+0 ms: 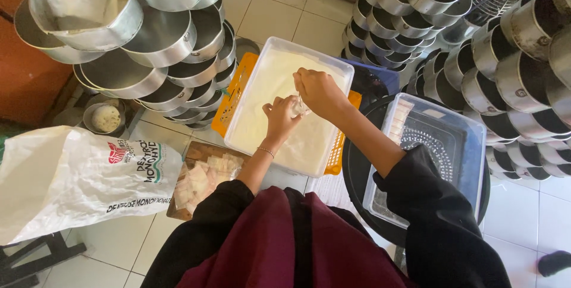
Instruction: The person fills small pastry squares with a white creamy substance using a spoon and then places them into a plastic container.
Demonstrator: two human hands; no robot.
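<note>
Both hands pinch one small clear packet [300, 107] over the white powder: the left hand [280, 118] holds it from below, the right hand [318, 90] closes on its top. Its contents are too small to make out. Leftward, a white sack [71, 175] is cut off by the frame edge. The clear tub [289, 104] of powder sits on an orange crate [233, 93]. Rightward, an empty clear bin [443, 145].

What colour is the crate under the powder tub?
Orange crate, clearest in the head view, beneath the clear tub.
</note>
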